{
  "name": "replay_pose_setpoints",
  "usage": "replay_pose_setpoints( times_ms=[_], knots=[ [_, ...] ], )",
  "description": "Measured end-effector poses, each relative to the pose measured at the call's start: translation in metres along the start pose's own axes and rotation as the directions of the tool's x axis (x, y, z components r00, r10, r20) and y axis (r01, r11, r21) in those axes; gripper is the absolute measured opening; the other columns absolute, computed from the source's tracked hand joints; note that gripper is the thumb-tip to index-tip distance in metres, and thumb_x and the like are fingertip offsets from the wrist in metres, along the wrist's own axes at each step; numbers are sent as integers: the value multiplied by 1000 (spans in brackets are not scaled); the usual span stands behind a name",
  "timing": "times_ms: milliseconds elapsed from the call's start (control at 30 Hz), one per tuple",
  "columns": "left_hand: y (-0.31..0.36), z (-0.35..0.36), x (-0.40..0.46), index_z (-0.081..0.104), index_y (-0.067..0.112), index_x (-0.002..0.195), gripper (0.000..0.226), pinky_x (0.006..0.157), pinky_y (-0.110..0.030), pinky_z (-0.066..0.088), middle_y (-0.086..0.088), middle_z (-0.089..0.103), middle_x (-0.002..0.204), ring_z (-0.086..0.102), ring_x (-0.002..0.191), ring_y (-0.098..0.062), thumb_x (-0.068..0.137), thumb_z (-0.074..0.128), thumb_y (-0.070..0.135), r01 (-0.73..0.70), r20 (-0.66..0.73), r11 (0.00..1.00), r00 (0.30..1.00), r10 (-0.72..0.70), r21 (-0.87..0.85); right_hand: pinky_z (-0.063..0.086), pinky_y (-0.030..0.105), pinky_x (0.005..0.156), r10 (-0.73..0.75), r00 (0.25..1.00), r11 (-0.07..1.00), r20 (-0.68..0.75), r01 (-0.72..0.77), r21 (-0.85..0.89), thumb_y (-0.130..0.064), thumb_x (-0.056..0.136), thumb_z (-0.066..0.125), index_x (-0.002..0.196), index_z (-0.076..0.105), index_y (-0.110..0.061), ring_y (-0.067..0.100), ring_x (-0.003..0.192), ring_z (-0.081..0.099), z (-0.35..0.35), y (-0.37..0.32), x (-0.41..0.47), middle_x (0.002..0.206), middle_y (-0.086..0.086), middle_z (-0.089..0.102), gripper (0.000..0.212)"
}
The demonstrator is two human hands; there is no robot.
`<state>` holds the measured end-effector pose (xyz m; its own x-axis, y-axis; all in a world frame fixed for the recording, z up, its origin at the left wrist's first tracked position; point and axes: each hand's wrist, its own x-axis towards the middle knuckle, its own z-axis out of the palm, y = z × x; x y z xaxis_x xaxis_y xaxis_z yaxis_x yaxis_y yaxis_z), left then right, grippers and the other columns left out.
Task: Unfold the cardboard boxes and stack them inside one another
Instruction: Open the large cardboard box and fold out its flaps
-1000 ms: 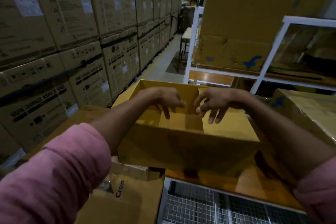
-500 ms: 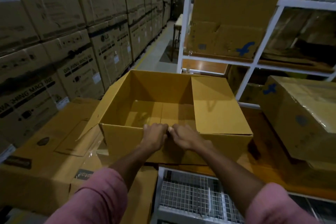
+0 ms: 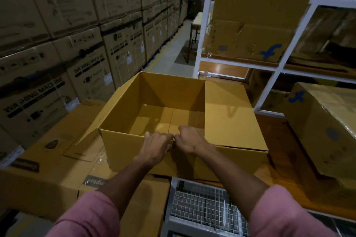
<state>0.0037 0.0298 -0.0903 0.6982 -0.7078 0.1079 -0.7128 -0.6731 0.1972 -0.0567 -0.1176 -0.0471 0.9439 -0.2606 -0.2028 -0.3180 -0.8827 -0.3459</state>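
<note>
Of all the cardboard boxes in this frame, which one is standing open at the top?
The plain yellow box in the centre, whose near wall both hands grip. Its inside shows; the printed washing-machine cartons and the blue-marked box are closed.

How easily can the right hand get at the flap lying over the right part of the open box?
Probably yes: the right hand grips the near rim, and the flap lies beside it with nothing between.

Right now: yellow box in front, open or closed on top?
Open. The yellow box shows its bare floor; its right flap lies folded outward.
</note>
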Motion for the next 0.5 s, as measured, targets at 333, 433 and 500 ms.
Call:
replay_pose_setpoints(
  times_ms=[333,433,500],
  knots=[
    [-40,-16,-32,60,27,111,13,87,-42,34,7,65,104,58,103,-19,101,57,36,60,-2,998,998,-60,21,23,62,117,132,991,983,-16,-133,-128,-57,103,35,150,42,-12,46,151,20,23,-33,7,165,23,23,65],
    [-65,-21,-43,59,27,115,18,96,-44,36,8,61,105,57,106,-17,103,55,39,97,19,995,995,-98,38,37,56,107,101,984,979,-145,-124,-164,-55,104,34,144,44,-12,39,127,53,19,-23,-7,142,18,55,60],
    [-75,-22,-46,58,26,121,25,100,-45,37,6,63,112,58,110,-17,104,50,43,113,45,991,992,-116,77,35,55,107,77,975,977,-207,-115,-180,-53,105,32,149,41,-12,39,123,55,17,-10,-11,135,17,60,61]
  ],
)
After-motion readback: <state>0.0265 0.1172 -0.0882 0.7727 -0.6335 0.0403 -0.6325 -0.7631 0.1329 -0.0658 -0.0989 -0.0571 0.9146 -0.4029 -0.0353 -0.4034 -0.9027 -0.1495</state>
